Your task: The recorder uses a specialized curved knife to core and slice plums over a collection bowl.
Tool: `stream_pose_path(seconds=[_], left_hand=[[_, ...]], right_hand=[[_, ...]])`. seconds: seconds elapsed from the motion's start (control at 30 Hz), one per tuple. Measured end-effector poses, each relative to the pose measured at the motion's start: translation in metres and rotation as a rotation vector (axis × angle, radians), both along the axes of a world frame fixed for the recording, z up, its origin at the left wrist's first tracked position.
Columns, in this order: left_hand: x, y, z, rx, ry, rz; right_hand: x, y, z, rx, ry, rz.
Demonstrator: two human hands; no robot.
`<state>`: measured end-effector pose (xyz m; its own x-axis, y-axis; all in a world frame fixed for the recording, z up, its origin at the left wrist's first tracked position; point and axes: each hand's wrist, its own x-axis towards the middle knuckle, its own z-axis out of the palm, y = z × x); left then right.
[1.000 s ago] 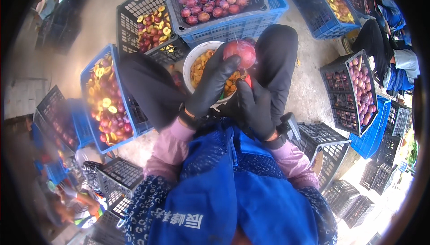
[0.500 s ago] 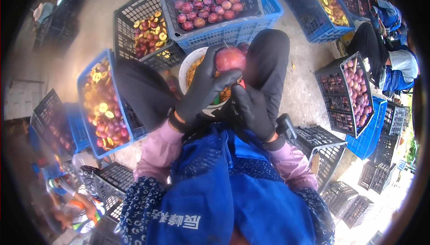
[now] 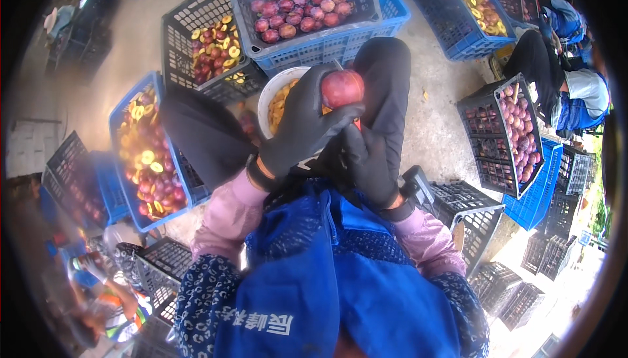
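Both my hands wear black gloves and meet above my lap. My left hand (image 3: 302,119) is closed round a large red plum (image 3: 343,88), fingers behind it and thumb along its near side. My right hand (image 3: 371,161) is closed just below the plum on a small red-handled knife (image 3: 357,124). Only a bit of the handle shows, and a thin pale tip sticks up past the plum's far side. Between my knees, partly hidden by my left hand, stands a white bucket (image 3: 263,106) with orange-brown bits in it.
A crate of whole plums (image 3: 314,40) stands ahead on a blue crate. Cut plums fill a black crate (image 3: 171,50) and a blue crate (image 3: 121,155) at left. To the right are a tilted plum crate (image 3: 487,142) and a seated person (image 3: 575,93).
The plum, with both hands, sits slightly farther right in view. My right hand has turned a little, hiding more of the red handle, and the pale tip shows more beyond the plum.
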<state>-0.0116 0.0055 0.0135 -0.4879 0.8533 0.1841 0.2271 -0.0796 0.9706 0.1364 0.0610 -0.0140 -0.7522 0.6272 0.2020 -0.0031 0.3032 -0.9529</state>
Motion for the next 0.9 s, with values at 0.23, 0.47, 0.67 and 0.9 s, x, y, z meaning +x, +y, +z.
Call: stream_pose_path(seconds=[0.23, 0.47, 0.67, 0.9], left_hand=[[0.001, -0.01, -0.002, 0.177, -0.659, -0.214], [0.01, -0.005, 0.0, 0.132, -0.694, -0.197], [0.006, -0.003, 0.001, 0.101, 0.242, -0.003], [0.001, -0.011, 0.004, 0.128, -0.436, -0.115]], right_hand=[[-0.005, 0.002, 0.005, 0.031, 0.025, -0.044], [-0.002, 0.009, 0.005, 0.334, -0.008, -0.085], [-0.002, -0.007, -0.002, -0.188, -0.085, -0.032], [-0.003, 0.003, -0.009, 0.023, -0.081, -0.013]])
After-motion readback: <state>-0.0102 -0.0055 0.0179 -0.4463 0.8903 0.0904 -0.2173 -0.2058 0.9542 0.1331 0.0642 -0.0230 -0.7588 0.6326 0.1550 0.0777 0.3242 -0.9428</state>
